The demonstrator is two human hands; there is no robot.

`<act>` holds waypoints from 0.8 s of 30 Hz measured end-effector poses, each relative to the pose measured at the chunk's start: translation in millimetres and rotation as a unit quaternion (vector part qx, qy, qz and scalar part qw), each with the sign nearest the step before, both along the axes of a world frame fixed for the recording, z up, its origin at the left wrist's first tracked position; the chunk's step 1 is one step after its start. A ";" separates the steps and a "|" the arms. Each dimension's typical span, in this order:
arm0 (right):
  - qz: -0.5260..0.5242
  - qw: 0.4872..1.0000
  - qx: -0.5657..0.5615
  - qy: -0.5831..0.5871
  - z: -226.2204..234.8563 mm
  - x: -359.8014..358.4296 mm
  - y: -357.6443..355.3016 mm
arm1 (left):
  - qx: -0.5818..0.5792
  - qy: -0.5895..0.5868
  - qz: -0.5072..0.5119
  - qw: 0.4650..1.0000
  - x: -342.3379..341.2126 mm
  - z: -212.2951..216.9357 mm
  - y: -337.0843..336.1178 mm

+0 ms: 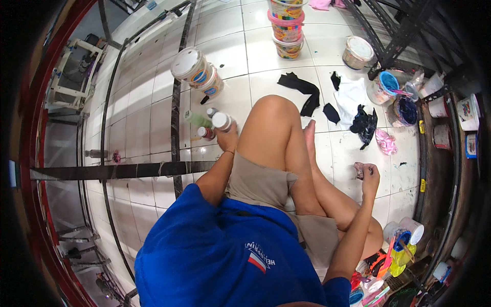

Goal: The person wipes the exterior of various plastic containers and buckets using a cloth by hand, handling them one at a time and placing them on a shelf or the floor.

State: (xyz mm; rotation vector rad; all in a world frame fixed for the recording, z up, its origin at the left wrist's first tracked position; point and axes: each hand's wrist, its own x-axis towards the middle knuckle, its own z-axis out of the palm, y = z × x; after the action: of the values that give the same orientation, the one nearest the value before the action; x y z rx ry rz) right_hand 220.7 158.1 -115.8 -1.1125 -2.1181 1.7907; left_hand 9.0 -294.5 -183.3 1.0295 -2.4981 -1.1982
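Note:
At the left of my raised knee, my left hand [227, 137] is closed round a small jar with a white lid [221, 121]. Close beside that jar stand a bottle with a red part [205, 133], a pale green bottle [200, 120] and a small grey-capped bottle [211, 111]. Over the floor to the right, my right hand [370, 177] pinches a crumpled, stained rag [359, 170]. Beyond it lie a pink crumpled cloth [385, 141], a black plastic bag [364, 124], a white cloth [351, 97] and black cloth pieces [302, 89].
Stacked white tubs [189, 66] stand ahead on the left, with a stack of colourful buckets [287, 30] farther off. Paint containers [382, 86] line the dark rack at right; more paint tubs [404, 238] sit near my right knee. A black metal bar [128, 170] crosses at left.

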 end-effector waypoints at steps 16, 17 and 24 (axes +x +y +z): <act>0.012 0.998 0.059 -0.015 -19.7 -8.6 12.2 | 0.116 -0.139 -0.270 0.946 -64.9 101.3 -98.6; -0.003 0.996 0.087 -0.030 -29.0 -0.4 16.7 | 0.104 0.057 -0.315 0.942 -39.7 154.1 -10.1; -0.003 0.976 0.176 -0.131 -22.7 10.4 22.4 | 0.031 0.126 -0.588 0.798 3.0 240.3 186.8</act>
State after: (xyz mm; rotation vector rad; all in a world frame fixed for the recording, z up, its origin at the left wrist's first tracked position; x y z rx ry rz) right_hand 231.2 180.5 -138.5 -1.3079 -2.4485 1.2475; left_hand 12.0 -107.7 57.1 -0.8735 -2.7968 -1.4664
